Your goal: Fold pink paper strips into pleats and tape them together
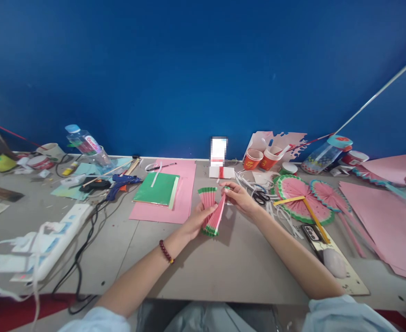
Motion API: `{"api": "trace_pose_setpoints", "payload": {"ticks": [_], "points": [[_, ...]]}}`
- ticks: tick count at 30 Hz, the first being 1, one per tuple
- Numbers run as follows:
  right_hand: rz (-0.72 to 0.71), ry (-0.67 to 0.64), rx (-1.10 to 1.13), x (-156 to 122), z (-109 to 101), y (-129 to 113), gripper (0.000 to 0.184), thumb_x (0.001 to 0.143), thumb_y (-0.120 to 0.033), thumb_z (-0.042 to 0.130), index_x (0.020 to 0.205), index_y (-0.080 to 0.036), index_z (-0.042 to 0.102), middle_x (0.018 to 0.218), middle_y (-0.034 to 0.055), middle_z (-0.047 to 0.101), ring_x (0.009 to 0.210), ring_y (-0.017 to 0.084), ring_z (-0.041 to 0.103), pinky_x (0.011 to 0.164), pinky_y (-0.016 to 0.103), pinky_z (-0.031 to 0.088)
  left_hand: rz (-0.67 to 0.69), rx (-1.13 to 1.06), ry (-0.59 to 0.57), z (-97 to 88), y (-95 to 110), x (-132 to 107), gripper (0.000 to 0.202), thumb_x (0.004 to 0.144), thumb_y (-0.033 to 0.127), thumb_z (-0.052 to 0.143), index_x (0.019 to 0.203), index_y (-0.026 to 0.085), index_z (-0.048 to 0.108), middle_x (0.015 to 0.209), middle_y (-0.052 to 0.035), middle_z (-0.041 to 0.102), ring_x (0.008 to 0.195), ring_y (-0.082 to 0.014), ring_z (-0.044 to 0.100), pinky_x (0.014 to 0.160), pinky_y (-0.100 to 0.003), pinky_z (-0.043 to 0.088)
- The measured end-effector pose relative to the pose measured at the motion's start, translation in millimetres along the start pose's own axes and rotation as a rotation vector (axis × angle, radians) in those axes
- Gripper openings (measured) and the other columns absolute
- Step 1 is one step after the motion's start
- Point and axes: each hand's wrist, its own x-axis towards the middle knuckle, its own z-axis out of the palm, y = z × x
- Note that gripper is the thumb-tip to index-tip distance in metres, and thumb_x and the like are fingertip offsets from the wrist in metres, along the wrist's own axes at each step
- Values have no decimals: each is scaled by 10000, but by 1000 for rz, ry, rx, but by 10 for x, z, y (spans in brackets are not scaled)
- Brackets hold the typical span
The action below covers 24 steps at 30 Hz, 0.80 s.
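Observation:
Over the grey table (223,267) both hands hold a pink pleated paper fan with green edges (214,213). My left hand (198,220) grips the folded fan from the left at its middle, fingers wrapped round the pleats. My right hand (238,196) pinches the fan's upper right end between thumb and fingers. A dark bead bracelet (166,251) sits on my left wrist. The fan's left half spreads upward, the lower end points down at the table.
Green paper (157,188) lies on a pink sheet (185,203) behind the hands. Finished watermelon fans (299,196), scissors (260,197), paper cups (262,159) and a phone (312,233) lie right. A glue gun (120,183), water bottle (87,145) and power strip (55,242) lie left.

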Motion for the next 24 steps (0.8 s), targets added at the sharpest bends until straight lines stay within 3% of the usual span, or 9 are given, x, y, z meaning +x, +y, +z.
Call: {"api": "trace_pose_setpoints", "payload": {"ticks": [3, 7, 13, 16, 19, 21, 24], "points": [[18, 4, 9, -1, -42, -54, 361, 652, -375, 769, 934, -222, 604, 617, -71, 538, 495, 56, 461, 482, 190, 366, 51, -8, 41, -63, -32, 65, 354, 655, 361, 752, 869, 156, 559, 671, 8, 605, 600, -112, 593, 577, -228, 474], [99, -152, -163, 5, -140, -87, 348, 642, -401, 768, 857, -180, 605, 627, -38, 588, 496, 56, 457, 463, 185, 339, 58, -56, 91, -131, -12, 122, 294, 700, 372, 654, 879, 181, 521, 516, 73, 467, 435, -89, 476, 436, -209, 410], [243, -348, -460, -26, -185, -67, 294, 687, -374, 734, 849, -161, 613, 843, 32, 660, 619, 82, 537, 581, 223, 431, 58, 85, 7, -179, 129, 82, 306, 732, 405, 579, 930, 186, 499, 540, 82, 436, 372, -62, 364, 351, -179, 304], [190, -386, -474, -37, -183, -72, 286, 684, -372, 728, 836, -161, 608, 926, 46, 651, 764, 125, 588, 719, 276, 466, 68, 211, -26, -181, 162, 51, 340, 737, 423, 606, 950, 189, 483, 495, 114, 334, 367, -54, 319, 370, -170, 299], [114, -378, -559, -28, -198, -63, 262, 698, -366, 706, 837, -165, 612, 851, 25, 640, 783, 144, 594, 753, 302, 469, 108, 394, 10, -172, 180, 28, 360, 749, 429, 610, 980, 179, 492, 491, 117, 330, 378, -51, 320, 390, -170, 294], [47, -338, -692, -16, -206, -48, 225, 717, -354, 682, 838, -171, 630, 833, 21, 635, 772, 150, 591, 746, 307, 476, 142, 483, 44, -170, 187, 22, 345, 777, 444, 573, 974, 167, 511, 501, 104, 355, 393, -53, 334, 404, -176, 299], [-95, -234, -873, -4, -194, -46, 179, 753, -335, 639, 846, -183, 648, 967, 54, 641, 873, 180, 600, 791, 330, 489, 178, 570, 73, -191, 182, 28, 324, 800, 440, 547, 952, 154, 537, 521, 83, 393, 429, -64, 369, 431, -186, 319]]}}
